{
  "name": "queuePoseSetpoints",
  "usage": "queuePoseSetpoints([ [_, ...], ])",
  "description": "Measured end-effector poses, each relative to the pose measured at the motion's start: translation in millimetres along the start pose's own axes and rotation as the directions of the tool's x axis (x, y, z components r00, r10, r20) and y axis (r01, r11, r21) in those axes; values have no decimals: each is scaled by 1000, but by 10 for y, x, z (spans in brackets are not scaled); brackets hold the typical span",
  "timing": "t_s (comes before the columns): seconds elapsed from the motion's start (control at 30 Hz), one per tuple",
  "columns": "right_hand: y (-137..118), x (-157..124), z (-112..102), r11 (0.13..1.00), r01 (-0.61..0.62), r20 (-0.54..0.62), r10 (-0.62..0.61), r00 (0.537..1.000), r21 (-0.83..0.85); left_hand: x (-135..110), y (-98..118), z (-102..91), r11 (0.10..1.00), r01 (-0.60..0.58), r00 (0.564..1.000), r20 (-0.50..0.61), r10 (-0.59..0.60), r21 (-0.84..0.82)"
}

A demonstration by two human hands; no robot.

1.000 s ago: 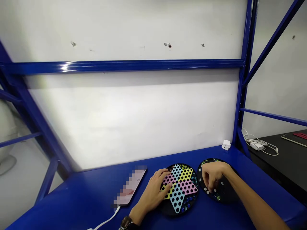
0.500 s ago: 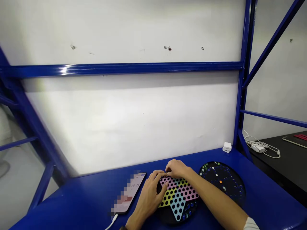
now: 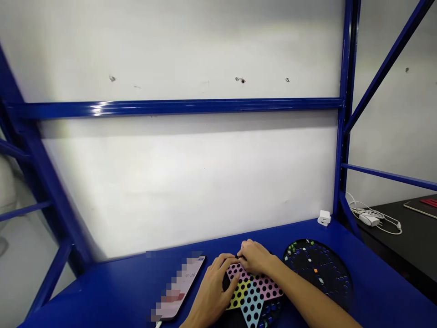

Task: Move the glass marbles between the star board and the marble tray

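Board (image 3: 254, 294), star-patterned, lies nearest on the desk (image 3: 102, 296), with the left hand (image 3: 211, 291) resting released on its left edge. The right hand (image 3: 256, 258) is pinched shut over the board's far point; any marble is hidden. The marble tray (image 3: 319, 269) sits rightward, nearer this hand.

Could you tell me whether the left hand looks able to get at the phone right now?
Probably yes. The left hand rests on the left edge of the board, and the phone lies just to its left on the blue shelf, with nothing between them.
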State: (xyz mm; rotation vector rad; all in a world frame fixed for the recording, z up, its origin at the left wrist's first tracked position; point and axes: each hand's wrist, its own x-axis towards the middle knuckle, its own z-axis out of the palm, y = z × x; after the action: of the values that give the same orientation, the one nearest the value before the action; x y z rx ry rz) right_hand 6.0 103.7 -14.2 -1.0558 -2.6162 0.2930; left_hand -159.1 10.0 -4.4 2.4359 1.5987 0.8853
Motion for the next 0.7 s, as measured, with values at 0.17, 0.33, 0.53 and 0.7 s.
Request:
queuePoseSetpoints([
  [0.17, 210, -184, -225, 994, -43, -79, 51, 996, 96, -4, 57, -34, 1000, 20, 1000, 21, -20, -14],
  [0.33, 861, -616, -602, 937, -328, -89, 339, 936, 123, -13, 78, -30, 999, 20, 1000, 16, -19, -38],
  [0.53, 1335, -1097, -592, 881, -417, 10, 426, 905, 224, -15, 78, -40, 999, 20, 999, 46, -19, -41],
  [0.7, 1304, -1099, -520, 855, -454, 53, 457, 888, 250, -19, 50, -40, 1000, 10, 1000, 25, -9, -30],
])
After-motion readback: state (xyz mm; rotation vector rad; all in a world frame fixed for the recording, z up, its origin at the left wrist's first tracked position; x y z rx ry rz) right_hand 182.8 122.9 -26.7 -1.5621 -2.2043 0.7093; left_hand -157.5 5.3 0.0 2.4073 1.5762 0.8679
